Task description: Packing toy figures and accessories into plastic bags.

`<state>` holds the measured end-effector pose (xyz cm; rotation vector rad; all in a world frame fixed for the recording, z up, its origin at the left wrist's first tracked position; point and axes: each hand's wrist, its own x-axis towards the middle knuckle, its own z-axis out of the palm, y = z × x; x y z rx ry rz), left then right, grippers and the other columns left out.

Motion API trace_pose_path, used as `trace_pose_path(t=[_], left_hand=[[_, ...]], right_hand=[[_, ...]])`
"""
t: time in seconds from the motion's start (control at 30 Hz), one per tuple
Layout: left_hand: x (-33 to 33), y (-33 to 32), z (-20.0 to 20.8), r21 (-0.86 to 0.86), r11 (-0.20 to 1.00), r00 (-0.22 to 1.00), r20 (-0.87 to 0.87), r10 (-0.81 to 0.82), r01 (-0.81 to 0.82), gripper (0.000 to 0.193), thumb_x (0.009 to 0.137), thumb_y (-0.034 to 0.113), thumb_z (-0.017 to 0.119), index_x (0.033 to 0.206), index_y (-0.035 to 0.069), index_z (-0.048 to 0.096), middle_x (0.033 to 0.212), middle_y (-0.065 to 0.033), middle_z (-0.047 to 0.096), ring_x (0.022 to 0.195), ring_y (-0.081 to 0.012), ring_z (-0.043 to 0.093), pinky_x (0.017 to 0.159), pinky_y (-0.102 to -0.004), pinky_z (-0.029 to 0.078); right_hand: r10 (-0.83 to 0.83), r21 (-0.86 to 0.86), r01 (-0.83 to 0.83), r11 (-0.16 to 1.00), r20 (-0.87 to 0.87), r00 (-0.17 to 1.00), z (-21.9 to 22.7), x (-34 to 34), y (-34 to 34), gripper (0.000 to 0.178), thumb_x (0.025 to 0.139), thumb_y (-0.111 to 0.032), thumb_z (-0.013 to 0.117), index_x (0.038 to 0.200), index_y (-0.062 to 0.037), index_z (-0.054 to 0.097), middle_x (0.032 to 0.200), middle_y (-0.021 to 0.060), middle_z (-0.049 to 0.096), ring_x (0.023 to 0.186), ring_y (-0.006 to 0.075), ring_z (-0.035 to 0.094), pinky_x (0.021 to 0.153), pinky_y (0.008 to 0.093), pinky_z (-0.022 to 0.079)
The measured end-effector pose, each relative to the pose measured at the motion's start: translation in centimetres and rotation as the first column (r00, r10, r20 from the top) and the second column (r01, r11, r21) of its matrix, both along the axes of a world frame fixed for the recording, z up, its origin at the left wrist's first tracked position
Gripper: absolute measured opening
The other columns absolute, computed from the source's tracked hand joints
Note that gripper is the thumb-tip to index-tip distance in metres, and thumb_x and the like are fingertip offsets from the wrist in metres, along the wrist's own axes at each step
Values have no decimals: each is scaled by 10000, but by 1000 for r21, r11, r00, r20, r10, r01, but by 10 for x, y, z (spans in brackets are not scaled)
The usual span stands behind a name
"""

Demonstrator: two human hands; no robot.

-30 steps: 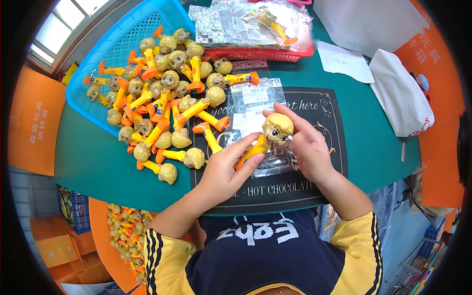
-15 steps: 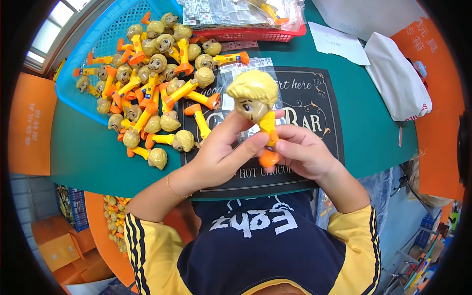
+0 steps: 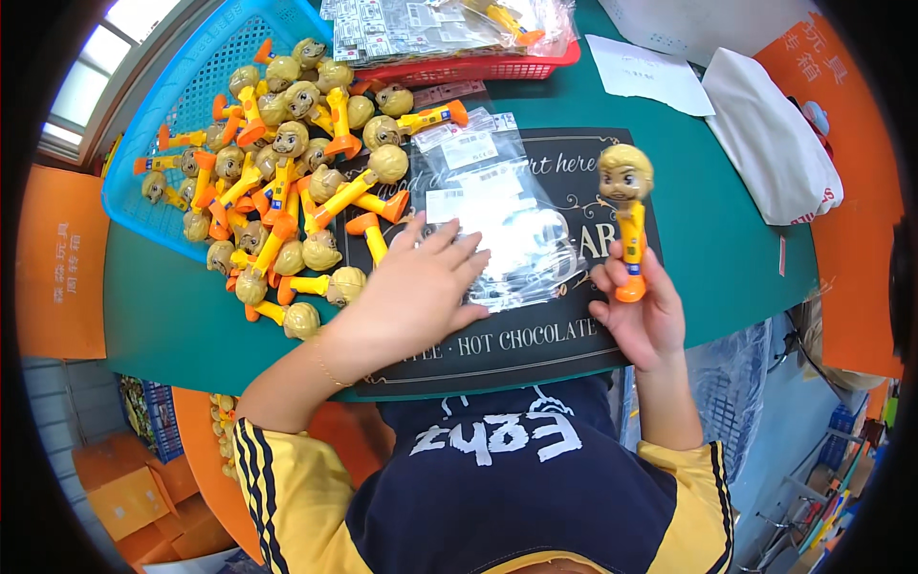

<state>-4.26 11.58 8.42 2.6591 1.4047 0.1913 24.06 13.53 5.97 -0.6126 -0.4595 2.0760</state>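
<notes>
My right hand (image 3: 643, 316) holds a toy figure (image 3: 631, 215) upright by its orange base. The figure has a large blond head and a slim yellow body. My left hand (image 3: 413, 285) is open with fingers spread, palm down, at the left edge of a stack of clear plastic bags (image 3: 516, 258) with white labels. These bags lie on a black printed mat (image 3: 535, 335). Just beyond my left hand is a heap of similar toy figures (image 3: 287, 143), spilling from a blue basket (image 3: 143, 196) onto the green table.
A red basket (image 3: 469, 69) at the back holds flat printed packets (image 3: 411, 38). To its right lie a white paper sheet (image 3: 650, 75) and a white cloth bag (image 3: 765, 143). Orange boxes (image 3: 62, 258) stand at the left, and the table's near edge runs before my body.
My left hand has let go of the figure and moved left to the plastic bags. My right hand has carried the figure to the right, turning its face toward me.
</notes>
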Motion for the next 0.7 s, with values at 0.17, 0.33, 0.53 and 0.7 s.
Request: trace_pose_path(t=[0.17,0.33,0.53,0.7], left_hand=[[33,17,3,11,1000,997,77,-30,29,396,860,403,678,1055,59,666,1145,-95,634,1180,-284,546,1072,-486,368],[29,25,-6,-119,990,984,150,92,-74,293,810,332,740,896,66,650,1042,-80,630,1054,-293,590,985,-465,434],[48,39,-27,-134,986,923,383,-40,98,287,798,281,766,923,61,632,1056,-100,603,1195,-332,543,1062,-516,396],[62,36,-34,-111,994,943,331,25,13,405,718,370,823,885,62,619,1063,-97,595,1232,-339,525,1033,-568,400]], right_hand=[[-106,-17,110,994,173,979,-15,-1,13,369,1038,-315,446,1225,-7,523,908,33,608,1071,191,586,868,358,542],[-271,82,258,963,278,922,-14,20,26,373,1045,-289,429,1229,24,516,884,48,627,1050,209,627,894,328,534],[-127,57,121,991,115,985,2,4,11,366,1043,-264,422,1241,33,505,904,75,618,1132,264,601,982,365,500],[-76,72,58,996,279,957,-21,-5,10,344,1039,-271,412,1211,1,533,893,65,606,1270,290,515,1038,423,453]])
